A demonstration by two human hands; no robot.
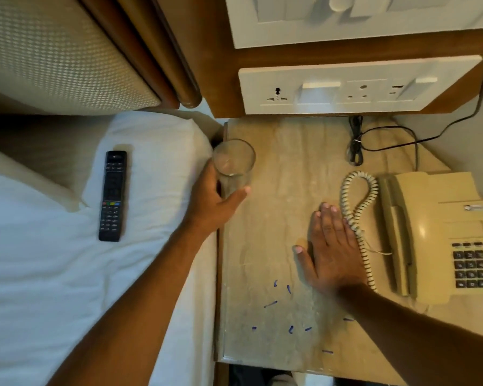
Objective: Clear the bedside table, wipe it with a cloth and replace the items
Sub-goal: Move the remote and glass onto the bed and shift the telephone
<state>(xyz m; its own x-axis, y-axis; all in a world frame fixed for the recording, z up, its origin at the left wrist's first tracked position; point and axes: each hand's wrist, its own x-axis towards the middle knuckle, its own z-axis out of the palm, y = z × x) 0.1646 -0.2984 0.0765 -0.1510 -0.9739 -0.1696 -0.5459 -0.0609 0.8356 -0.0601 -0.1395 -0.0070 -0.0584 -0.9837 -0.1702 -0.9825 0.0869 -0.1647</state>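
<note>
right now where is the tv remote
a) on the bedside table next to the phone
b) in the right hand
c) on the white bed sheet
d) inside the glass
c: the remote lies flat on the white bed sheet, left of the bedside table, while the left hand grips the glass.

We cannot read the phone (441, 232) keys; its right side is cut off; the glass (232, 165) base hides behind the left hand (212, 201).
</note>
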